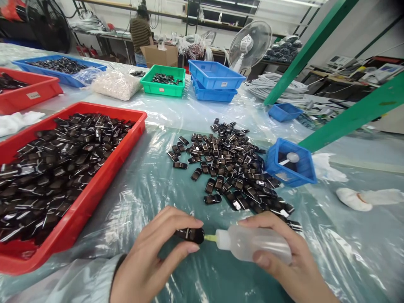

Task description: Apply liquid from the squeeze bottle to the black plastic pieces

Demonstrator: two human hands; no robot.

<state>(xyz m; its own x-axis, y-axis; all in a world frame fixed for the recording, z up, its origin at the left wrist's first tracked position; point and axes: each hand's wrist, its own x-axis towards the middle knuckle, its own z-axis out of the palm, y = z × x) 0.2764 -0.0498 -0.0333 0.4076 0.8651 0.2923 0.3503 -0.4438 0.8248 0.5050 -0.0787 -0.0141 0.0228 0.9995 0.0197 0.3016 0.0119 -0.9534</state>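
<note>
Between the thumb and fingers of my left hand (158, 252) is a small glossy black part (193, 235), lying sideways. My right hand (284, 252) is wrapped round a translucent white squeeze bottle (252, 243), tilted nearly level. Its thin yellow-green nozzle (210, 238) points left and meets the right end of the black part, though exact contact is hard to make out. Just beyond both hands, a loose pile of similar black parts (232, 162) is spread on the plastic-covered green table (151, 176).
A red tray (109, 168) full of black parts stands at left. A small blue bin (292, 179) with a white scoop sits right of the pile. Farther back are a green tray (162, 88), stacked blue trays (214, 86) and a green post (353, 109). A person (141, 35) stands far behind.
</note>
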